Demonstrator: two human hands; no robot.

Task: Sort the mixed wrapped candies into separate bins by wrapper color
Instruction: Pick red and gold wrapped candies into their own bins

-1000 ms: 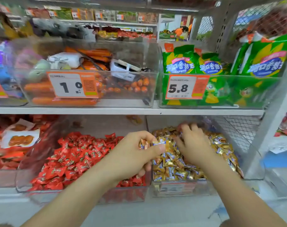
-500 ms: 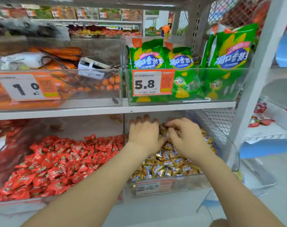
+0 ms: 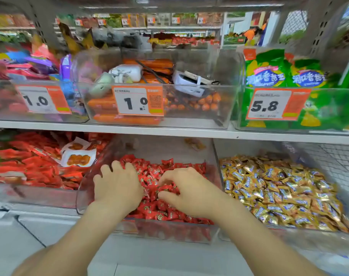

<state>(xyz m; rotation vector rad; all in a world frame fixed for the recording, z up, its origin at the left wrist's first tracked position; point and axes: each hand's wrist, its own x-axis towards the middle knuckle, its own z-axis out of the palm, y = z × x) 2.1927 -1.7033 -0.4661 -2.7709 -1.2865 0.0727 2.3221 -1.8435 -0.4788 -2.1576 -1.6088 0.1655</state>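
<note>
Head camera view, looking down at the lower level of a shop shelf. Two clear bins stand side by side under the upper shelf board [image 3: 169, 133].

The middle bin [image 3: 84, 188] holds a heap of red candies [image 3: 169, 212]. The bin to its right [image 3: 289, 235] holds gold candies [image 3: 279, 188] with blue labels. Their side walls are just beside each other.

Both bare hands are inside the middle bin, on top of the red heap. The left hand [image 3: 118, 186] lies palm down near the bin's left wall, fingers spread and lightly bent onto the wrappers, gripping nothing. The right hand [image 3: 189, 190] is at the centre of the heap, clawed, thumb and forefinger a narrow gap apart and touching the candies. No candy is seen lifted.

Progress, as a judgement: the sorting looks close to finished. Every wrapper visible in the middle bin is red, and every one in the right bin is gold. The hands seem to be combing the red heap for strays buried underneath. One blurred yellowish wrapper [image 3: 194, 144] lies at the far edge of the middle bin; I cannot tell whether it is inside or behind.
</note>
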